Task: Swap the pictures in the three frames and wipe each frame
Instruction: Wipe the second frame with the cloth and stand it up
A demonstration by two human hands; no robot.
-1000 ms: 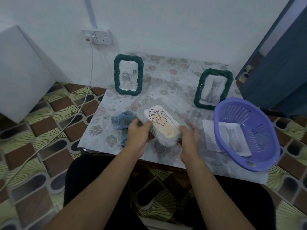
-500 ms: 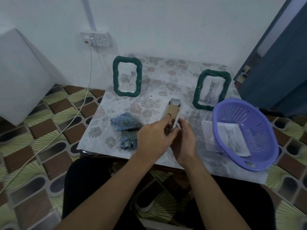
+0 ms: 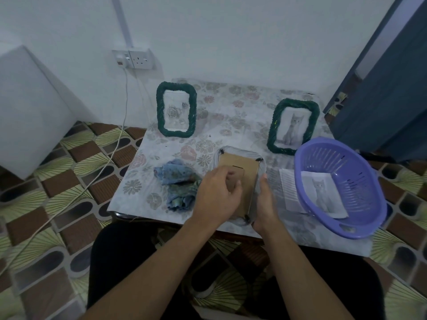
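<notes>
A pale white frame [image 3: 240,158] lies face down near the table's front edge, its brown cardboard back up. My left hand [image 3: 218,195] rests on that back, fingers on the cardboard stand flap. Along the frame's right edge my right hand [image 3: 264,204] grips it. Two green rope-trimmed frames stand upright behind: one at the back left [image 3: 176,109] shows roses, one at the back right [image 3: 293,127] shows a grey cat. A crumpled blue cloth [image 3: 179,183] lies left of my left hand. A loose cat picture [image 3: 323,195] lies in the purple basket [image 3: 360,204].
The basket overhangs the front right of the small floral-covered table [image 3: 231,125], with a white paper sheet [image 3: 288,190] under its left rim. A wall socket [image 3: 136,58] with a hanging white cable is at the back left. A blue door [image 3: 392,88] stands right.
The white frame showed its leaf picture a second ago; it was turned on edge and now lies face down with the cardboard back up. Both hands followed it.
</notes>
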